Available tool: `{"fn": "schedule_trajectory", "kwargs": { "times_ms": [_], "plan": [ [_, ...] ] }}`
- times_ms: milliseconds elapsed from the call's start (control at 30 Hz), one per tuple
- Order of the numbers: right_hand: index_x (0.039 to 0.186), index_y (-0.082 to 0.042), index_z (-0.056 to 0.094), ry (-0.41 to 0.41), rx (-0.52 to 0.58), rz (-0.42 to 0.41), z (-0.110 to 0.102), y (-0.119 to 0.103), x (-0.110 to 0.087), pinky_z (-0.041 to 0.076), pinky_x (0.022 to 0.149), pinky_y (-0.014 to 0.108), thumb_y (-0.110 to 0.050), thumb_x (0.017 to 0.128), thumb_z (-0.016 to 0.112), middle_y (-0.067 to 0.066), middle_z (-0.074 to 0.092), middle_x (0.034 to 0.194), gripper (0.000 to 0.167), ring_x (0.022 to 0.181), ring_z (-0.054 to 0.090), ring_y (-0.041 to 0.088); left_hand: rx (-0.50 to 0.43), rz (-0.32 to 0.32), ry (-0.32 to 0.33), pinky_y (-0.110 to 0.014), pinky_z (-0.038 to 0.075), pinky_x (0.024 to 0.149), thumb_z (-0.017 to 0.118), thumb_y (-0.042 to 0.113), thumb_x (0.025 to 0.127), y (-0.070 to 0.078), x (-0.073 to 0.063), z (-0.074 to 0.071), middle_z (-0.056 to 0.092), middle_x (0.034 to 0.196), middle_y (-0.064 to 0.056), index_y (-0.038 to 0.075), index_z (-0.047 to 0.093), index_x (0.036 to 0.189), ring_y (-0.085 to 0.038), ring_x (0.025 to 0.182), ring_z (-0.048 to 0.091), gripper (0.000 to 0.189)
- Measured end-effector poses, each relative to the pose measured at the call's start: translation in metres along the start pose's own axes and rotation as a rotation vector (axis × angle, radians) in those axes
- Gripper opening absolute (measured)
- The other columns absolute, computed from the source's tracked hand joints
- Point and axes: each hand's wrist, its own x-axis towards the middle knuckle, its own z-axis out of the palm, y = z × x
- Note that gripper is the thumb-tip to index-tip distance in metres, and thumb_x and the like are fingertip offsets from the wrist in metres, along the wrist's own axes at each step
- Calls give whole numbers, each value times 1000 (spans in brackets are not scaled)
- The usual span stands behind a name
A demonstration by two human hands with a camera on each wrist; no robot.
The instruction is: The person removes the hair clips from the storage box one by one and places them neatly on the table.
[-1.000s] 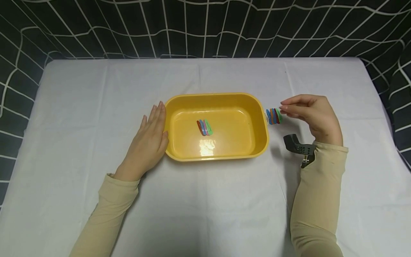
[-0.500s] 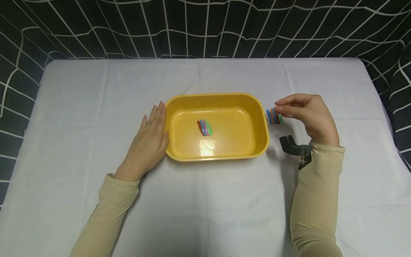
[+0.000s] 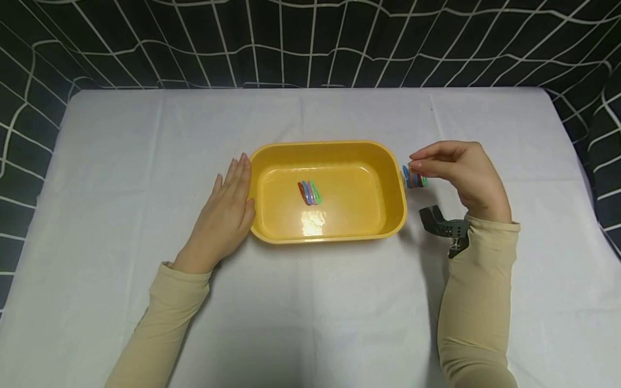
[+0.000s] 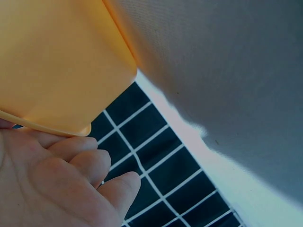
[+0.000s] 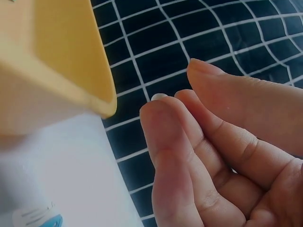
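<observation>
A yellow plastic basin (image 3: 339, 238) sits mid-table. On its floor lie several small snap hair clips (image 3: 309, 193) side by side: red, blue, pink and green. Outside its right end is a second row of hair clips (image 3: 414, 177) in white, blue, orange, red and green, partly hidden behind my right fingertips. My left hand (image 3: 220, 218) rests with straight fingers along the basin's left wall; the left wrist view shows them at the rim (image 4: 47, 128). My right hand (image 3: 461, 170) hovers over the outer row, fingers bent and, in the right wrist view, thumb (image 5: 246, 97) apart from them, holding nothing.
A white cloth (image 3: 310, 323) covers the table. Dark fabric with a white grid (image 3: 310, 43) stands up beyond its far and side edges. A black camera mount (image 3: 443, 223) sticks out from the right sleeve.
My right hand has shifted left along the outer row of clips, from its green end toward its blue end. The left hand, the basin and the clips inside stay put.
</observation>
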Motion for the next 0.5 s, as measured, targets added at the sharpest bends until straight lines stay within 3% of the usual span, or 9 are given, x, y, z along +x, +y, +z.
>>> {"fn": "schedule_trajectory", "kwargs": {
  "times_ms": [500],
  "plan": [
    [97, 1, 72, -50, -71, -32, 14, -10, -3, 48, 75, 25, -12, 81, 75, 0, 72, 82, 21, 77, 66, 17, -1, 6, 5, -49, 10, 113, 33, 18, 98, 0, 0, 0, 11, 155, -16, -8, 14, 147, -29, 143, 9, 59]
  ]
}}
